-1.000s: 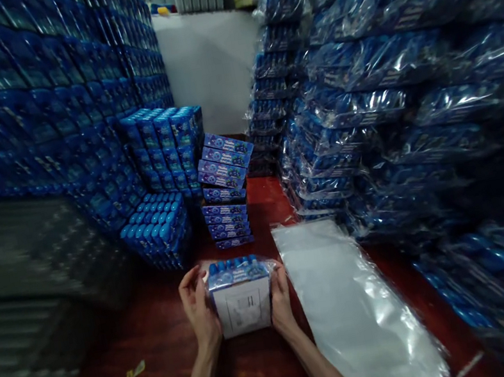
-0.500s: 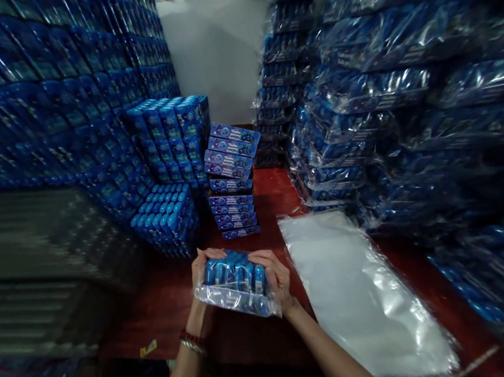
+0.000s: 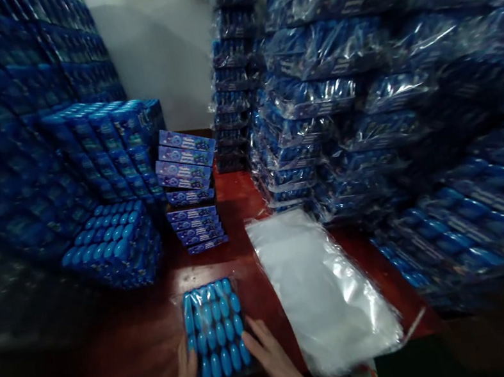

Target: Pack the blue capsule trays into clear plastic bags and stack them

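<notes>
Stacked blue packs are crowding a dark red wooden bench point(image 3: 127, 340). On it, a clear-wrapped bundle of blue-capped tubes point(image 3: 215, 331) is lying flat at the near edge, the left hand point(image 3: 186, 375) and right hand point(image 3: 272, 357) pressing open-fingered against its sides. Just right, a pile of clear plastic bags point(image 3: 321, 287) is lying.

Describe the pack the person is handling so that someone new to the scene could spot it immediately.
On the red table, at its near edge, left of the pile of empty clear bags, lies a bagged pack of blue-capped tubes. Alone among the blue stock, it sits between the left hand and right hand.
</notes>
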Demonstrator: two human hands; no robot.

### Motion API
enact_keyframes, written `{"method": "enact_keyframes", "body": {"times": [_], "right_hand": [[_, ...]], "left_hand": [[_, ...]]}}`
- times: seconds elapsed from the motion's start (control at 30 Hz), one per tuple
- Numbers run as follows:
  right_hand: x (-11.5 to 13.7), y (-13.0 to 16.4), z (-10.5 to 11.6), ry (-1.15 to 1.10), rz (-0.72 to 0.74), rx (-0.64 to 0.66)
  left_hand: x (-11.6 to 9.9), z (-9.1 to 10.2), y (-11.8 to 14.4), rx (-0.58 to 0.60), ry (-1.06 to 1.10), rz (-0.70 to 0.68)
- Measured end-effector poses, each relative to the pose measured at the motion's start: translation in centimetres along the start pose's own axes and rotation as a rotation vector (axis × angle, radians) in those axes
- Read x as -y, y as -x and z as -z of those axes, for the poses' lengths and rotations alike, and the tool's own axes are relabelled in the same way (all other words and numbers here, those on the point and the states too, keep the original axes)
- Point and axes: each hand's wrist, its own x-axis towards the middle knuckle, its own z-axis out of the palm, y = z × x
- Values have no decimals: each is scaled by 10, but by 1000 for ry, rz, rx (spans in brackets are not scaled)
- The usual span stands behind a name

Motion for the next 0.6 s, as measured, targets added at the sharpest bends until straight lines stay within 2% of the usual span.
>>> {"method": "enact_keyframes", "body": {"times": [0.1, 0.2, 0.3, 0.4, 0.5, 0.6], "right_hand": [[3, 14, -6, 31, -33, -51], [7, 27, 4, -33, -3, -204], [31, 27, 31, -69, 199, -276], [71, 11, 70, -117, 386, -270], [96, -11, 110, -139, 452, -437], [85, -20, 149, 54, 501, -687]], "left_hand": [[-17, -20, 1, 12, -2, 2], [-57, -45, -5, 100, 48, 6], [-100, -74, -26, 222, 190, 31], [-131, -108, -66, 266, 514, 148], [-149, -150, -116, 203, 738, 202], [-160, -191, -167, -18, 648, 62]]}}
